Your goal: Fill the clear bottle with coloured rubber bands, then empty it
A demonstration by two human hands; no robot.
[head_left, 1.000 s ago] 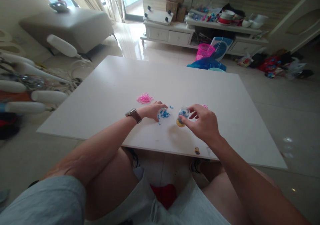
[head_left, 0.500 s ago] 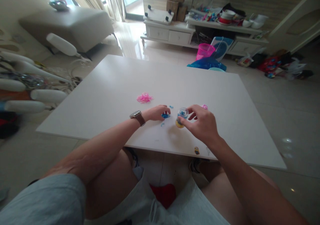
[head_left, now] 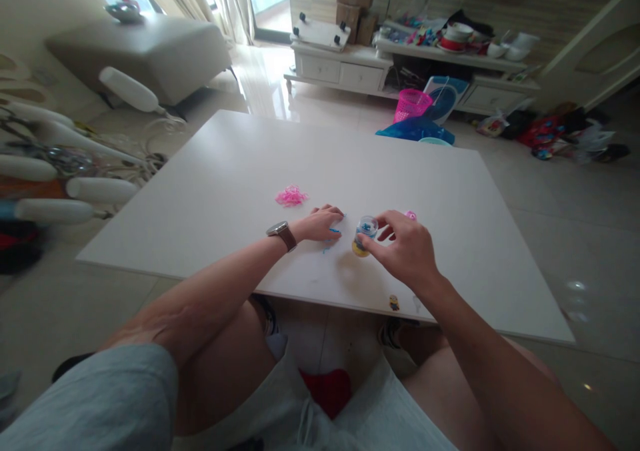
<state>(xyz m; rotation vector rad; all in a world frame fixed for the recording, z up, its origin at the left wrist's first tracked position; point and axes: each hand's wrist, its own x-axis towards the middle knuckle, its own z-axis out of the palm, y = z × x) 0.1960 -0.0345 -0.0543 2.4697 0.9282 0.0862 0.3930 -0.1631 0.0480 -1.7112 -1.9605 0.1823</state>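
My right hand (head_left: 407, 244) grips a small clear jar (head_left: 367, 225), tilted a little. It has a yellow bottom, and blue bits show inside. Left of it, my left hand (head_left: 323, 223) lies low over the white table (head_left: 250, 164), its fingers stretched out and the thumb apart from them. Small blue bands (head_left: 334, 231) lie under and beside the thumb, partly hidden by the hand. Another blue piece (head_left: 327, 250) rests just nearer to me. Beyond my left wrist is a loose heap of thin pink bands (head_left: 291, 196).
A pink item (head_left: 411, 215) sits behind my right hand, mostly covered. A small yellow cartoon figure (head_left: 394, 302) lies near the table's front edge. Past the far edge stand a pink basket (head_left: 413, 104) and a white cabinet (head_left: 340, 71). Lamp arms (head_left: 127, 87) reach in at the left.
My left hand has moved slightly right and away from me, its fingers now stretched over the blue piece that lay beyond. My right hand still grips the jar in the same place.
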